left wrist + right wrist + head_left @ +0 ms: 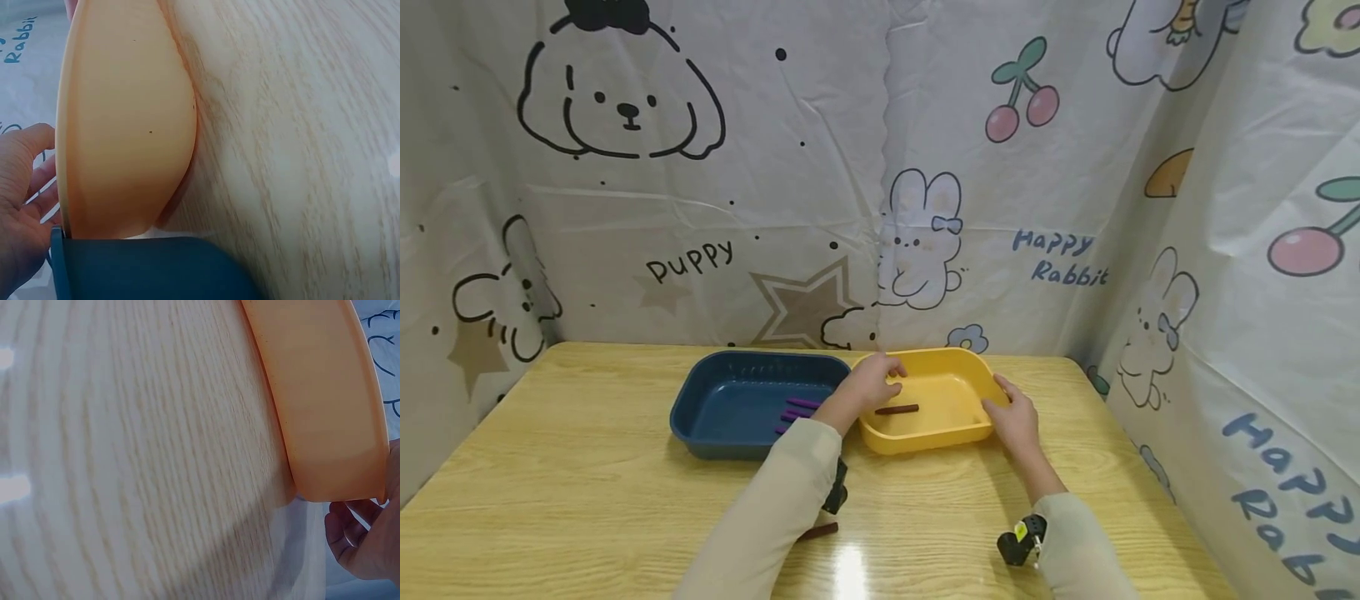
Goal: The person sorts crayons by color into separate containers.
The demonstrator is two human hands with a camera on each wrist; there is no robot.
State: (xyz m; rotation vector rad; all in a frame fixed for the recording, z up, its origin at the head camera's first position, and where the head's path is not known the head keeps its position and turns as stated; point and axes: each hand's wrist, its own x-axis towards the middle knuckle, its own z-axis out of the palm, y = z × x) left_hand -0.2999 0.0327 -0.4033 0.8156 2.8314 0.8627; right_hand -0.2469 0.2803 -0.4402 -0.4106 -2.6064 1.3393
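Note:
My left hand [867, 385] hovers over the left side of the yellow tray [917, 442], its fingers loosely bent and apart with nothing between them. Below and right of it, a short dark brown stick [897, 409] lies inside the tray. At the tray's right end, my right hand [1017, 415] holds the rim, thumb at the inner side and fingers outside. The right wrist view shows the fingers [340, 534] curled beside the tray's end wall. In the left wrist view the left hand [22, 200] is partly behind the tray's rim.
A dark blue tray [700, 446] stands left of the yellow one, with several thin purple sticks [801, 403] at its right, partly hidden by the left arm. Another brown stick [820, 531] lies on the wooden table [587, 500] near the left sleeve. Printed cloth hangs behind.

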